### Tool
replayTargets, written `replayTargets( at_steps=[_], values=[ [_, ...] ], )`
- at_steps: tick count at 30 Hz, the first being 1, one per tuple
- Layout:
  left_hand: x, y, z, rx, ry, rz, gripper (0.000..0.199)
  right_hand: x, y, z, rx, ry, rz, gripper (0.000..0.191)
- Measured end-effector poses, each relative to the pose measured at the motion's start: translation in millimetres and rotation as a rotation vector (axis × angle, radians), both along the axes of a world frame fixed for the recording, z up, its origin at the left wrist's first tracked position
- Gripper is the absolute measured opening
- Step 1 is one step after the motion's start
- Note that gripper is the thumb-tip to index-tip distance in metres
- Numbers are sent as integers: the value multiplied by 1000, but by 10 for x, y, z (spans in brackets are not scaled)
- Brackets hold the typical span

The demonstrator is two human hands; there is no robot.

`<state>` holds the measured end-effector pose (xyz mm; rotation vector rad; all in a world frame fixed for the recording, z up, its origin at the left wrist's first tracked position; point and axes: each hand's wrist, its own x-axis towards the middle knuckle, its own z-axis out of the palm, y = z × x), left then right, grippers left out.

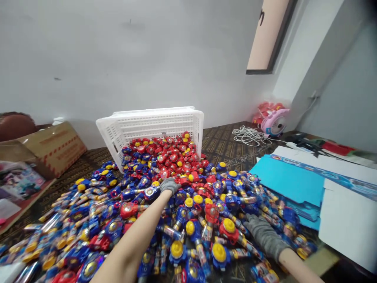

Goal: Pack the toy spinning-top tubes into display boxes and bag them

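A wide pile of red and blue plastic toys [219,251] with yellow knobs and clear tubes spreads over the floor. My left hand [170,185], in a grey glove, reaches to the pile's middle, in front of the crate; its fingertips are against red toys, and what they hold is hidden. On the right, my gloved right hand [262,232] lies low over blue toys with its fingertips among them; I cannot make out anything in its grasp. Behind, a white plastic crate [159,118] rests on its side, with mostly red toys spilling from its opening.
Flat blue and white cardboard [290,179] lies at right. A brown carton [57,147] and a printed box stand at left. Behind on the right are a coiled white cable [250,136], a pink fan [275,122] and a bag of red items. A wall rises behind the crate.
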<state>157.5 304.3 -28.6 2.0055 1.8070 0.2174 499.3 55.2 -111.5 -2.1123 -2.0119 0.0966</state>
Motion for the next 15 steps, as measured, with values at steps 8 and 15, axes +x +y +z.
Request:
replayTargets(
  at_steps=[8,15],
  values=[
    [-154,-121,-67,22,-453,131,36,-101,-71,616,-9,163,-81,27],
    [-322,-716,292,-180,-1053,157,27,-431,-245,1131,152,846,-181,28]
  ],
)
